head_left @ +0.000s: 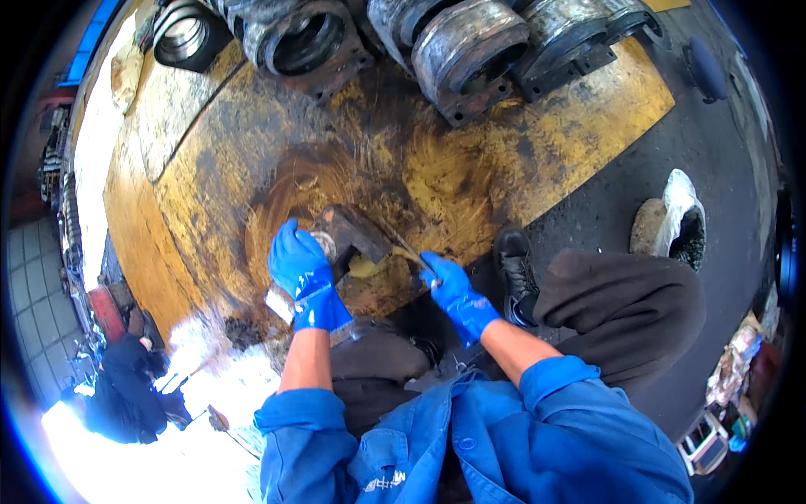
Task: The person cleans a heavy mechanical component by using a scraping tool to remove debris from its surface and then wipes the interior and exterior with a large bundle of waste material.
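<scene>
A dark, greasy metal housing (359, 231) with a round, shiny rim on its left sits on the stained yellow board (227, 168) in front of me. My left hand (300, 265), in a blue rubber glove, is at the rim side of this housing, its fingers bent against it; the glove hides the exact contact. Gloved the same way, my right hand (453, 290) is closed around the near end of a thin, rod-like tool (406, 246). The tool's far end reaches over the right side of the housing. Its tip is too small to make out.
Several heavy ring-shaped housings (470, 50) stand along the board's far edge. To the right, a white bag (682, 210) with dark contents lies on the dark floor. My boot (515, 273) is beside the board. Another person in dark clothes (126, 391) is at the lower left, near bright glare.
</scene>
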Motion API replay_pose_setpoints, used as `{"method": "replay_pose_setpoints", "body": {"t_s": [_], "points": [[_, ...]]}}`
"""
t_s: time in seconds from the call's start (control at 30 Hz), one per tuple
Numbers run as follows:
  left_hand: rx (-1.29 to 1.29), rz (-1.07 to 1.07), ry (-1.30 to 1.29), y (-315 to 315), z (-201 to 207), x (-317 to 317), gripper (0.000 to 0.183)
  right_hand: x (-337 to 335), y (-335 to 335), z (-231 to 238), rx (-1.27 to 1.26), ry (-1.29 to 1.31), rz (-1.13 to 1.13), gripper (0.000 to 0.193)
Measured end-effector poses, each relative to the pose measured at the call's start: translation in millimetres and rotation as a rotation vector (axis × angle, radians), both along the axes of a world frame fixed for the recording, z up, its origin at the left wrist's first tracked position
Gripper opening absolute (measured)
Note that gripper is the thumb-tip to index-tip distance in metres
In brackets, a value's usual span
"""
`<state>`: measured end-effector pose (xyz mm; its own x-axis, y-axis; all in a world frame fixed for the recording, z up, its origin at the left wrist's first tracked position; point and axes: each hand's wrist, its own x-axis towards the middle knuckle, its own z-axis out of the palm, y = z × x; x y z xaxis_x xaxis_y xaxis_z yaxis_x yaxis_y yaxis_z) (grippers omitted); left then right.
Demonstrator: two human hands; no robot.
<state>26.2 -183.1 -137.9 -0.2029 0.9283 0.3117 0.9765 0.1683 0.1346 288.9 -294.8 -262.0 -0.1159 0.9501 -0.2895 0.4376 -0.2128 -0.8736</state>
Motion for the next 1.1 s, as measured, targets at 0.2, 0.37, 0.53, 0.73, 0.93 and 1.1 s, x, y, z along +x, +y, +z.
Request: {"method": "replay_pose_setpoints", "body": {"t_s": [0.2,0.37,0.53,0.73,0.93,1.1], "points": [[0.002,0.004,0.002,3,3,-2,0.03,21,33,6,0.128,0.157,0.125,0.045],[0.004,0.014,-0.007,2,10,1,0.029,1,55,41,-0.143,0.13,0.272,0.04],[0.005,0.009,0.005,0,4,-5,0.028,-5,74,55,-0.442,0.23,0.232,0.04],[0.008,0.037,0.024,2,9,-6,0.028,46,72,59,-0.396,0.401,0.308,0.048],[0.024,-0.001,0.023,5,1,1,0.025,23,105,52,-0.337,0.23,0.422,0.051],[0.016,0.017,0.019,1,7,-6,0.024,35,98,77,-0.45,0.144,0.495,0.052]]}}
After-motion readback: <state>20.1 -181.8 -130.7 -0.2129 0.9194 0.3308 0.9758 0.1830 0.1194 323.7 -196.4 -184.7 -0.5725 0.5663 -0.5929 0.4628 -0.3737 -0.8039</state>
